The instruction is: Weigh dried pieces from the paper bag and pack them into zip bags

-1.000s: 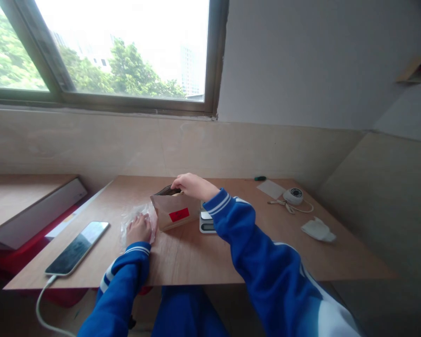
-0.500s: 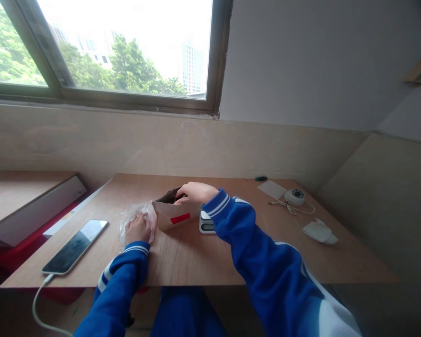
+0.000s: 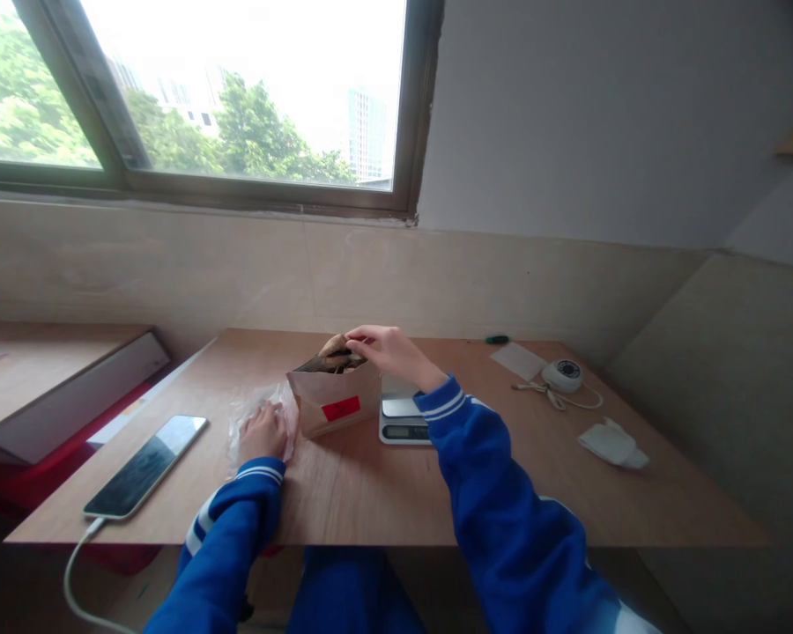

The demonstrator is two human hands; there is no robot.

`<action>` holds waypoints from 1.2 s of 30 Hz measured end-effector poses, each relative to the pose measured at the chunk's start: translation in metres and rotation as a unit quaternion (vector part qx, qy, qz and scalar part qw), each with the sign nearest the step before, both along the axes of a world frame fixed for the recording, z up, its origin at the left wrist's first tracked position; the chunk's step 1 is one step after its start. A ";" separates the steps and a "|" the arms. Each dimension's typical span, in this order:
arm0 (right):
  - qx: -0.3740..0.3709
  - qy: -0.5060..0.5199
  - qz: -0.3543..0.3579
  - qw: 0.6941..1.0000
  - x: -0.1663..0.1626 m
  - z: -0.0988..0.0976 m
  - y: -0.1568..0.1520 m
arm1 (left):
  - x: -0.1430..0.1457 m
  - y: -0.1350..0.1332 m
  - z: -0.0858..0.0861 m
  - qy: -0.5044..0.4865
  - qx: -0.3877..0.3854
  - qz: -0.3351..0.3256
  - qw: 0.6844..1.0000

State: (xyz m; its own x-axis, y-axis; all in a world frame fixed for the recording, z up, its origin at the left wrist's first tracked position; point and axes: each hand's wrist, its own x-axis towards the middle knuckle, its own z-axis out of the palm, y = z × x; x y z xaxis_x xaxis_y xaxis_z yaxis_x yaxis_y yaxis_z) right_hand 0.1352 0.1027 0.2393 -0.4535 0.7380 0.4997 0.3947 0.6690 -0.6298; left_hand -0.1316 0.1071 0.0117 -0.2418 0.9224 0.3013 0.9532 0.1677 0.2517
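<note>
A brown paper bag (image 3: 334, 401) with a red label stands open near the middle of the wooden table (image 3: 383, 493). My right hand (image 3: 387, 350) hovers over its mouth, fingers pinched on a brown piece of the bag's contents (image 3: 336, 346). My left hand (image 3: 263, 431) rests with fingers curled on a clear plastic bag (image 3: 251, 409) just left of the paper bag. A small digital scale (image 3: 403, 414) sits right of the paper bag, under my right forearm.
A phone (image 3: 144, 464) on a white cable lies at the table's left front. At the far right are a white round device (image 3: 561, 374) with a cord, a crumpled white cloth (image 3: 613, 445) and a paper slip (image 3: 517, 360). A lower shelf (image 3: 53, 370) stands left.
My right hand dipped into the paper bag, then came up out of its mouth with a brown piece pinched in the fingers. My left hand stayed on the plastic bag.
</note>
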 end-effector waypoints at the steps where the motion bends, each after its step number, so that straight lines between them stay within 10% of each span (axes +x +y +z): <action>1: 0.007 0.059 -0.025 0.998 0.008 -0.003 -0.002 | 0.000 0.000 0.000 -0.002 -0.002 0.000 1.000; 7: 0.067 0.253 -0.271 0.926 0.062 -0.066 -0.005 | -0.001 0.001 -0.001 -0.012 0.005 0.000 1.000; 17: 0.049 -0.126 -0.267 0.954 0.079 -0.189 0.021 | -0.002 0.003 -0.004 0.001 0.009 -0.004 1.000; 22: 0.038 -0.145 -0.264 0.953 0.081 -0.200 0.025 | -0.003 0.003 -0.006 0.006 0.011 -0.004 1.000; 30: 0.038 -0.023 -0.234 0.971 0.091 -0.163 0.021 | 0.002 0.001 0.002 -0.010 -0.009 0.002 1.000; 36: -0.002 -0.133 -0.222 0.966 0.084 -0.189 0.022 | 0.002 0.001 0.001 -0.014 0.002 0.001 1.000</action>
